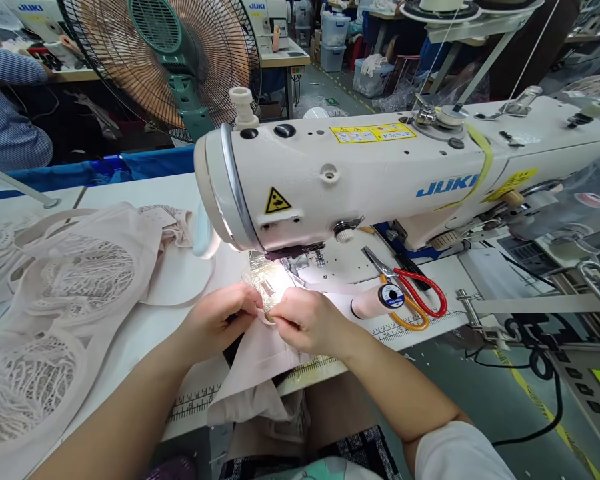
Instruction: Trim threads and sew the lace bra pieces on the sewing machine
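I am pinching the pale fabric piece (pixel 260 353) with left hand (pixel 220 323) and right hand (pixel 305 320), fingers closed on its edge just before the sewing machine (pixel 360 173) needle, keeping it flat on the desk (pixel 150 327).

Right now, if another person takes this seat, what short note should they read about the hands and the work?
Left hand: fingers pinch the pale pink fabric just before the presser foot.
Right hand: pinches the same edge from the other side.
The fabric hangs over the table front edge.
Scissors lie right of the needle; lace pieces are piled on the left.
Stitching progress cannot be seen.
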Demonstrator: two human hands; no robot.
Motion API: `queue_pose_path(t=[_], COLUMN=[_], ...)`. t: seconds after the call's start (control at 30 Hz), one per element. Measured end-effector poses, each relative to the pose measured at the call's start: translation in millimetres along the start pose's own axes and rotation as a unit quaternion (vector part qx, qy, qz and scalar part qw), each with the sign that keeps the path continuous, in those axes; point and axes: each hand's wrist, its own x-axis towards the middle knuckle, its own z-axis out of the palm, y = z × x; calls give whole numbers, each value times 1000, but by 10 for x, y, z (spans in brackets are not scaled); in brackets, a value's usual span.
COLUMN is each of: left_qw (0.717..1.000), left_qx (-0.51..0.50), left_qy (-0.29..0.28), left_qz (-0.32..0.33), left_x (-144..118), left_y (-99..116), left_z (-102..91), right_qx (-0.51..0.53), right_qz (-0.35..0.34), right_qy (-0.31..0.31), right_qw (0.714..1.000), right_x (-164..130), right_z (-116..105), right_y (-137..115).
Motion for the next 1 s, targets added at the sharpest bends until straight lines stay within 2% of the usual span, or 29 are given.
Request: queue_pose_path(t=[0.4,0.57,0.7,0.8,1.0], left_qw=[998,994,989,979,920], left_qx=[65,66,-5,-96,-304], left_qy=[-20,-81,-118,-107,-84], left_qz=[-3,-37,-95,-146,-232], left_x=[1,-31,-60,-56,-14], left_y=[6,-6,-33,-29,61], left_z=[18,-1,-40,-75,-107], right_qx=[21,27,78,140,220], right_qz=[9,11,2,9,29], right_qy=[7,-27,-48,-45,-31], right_qw=[1000,999,996,989,975], right_x=[5,3,8,25,54], right_z=[-1,-17,-68,-103,-88], right_y=[1,19,22,14,1])
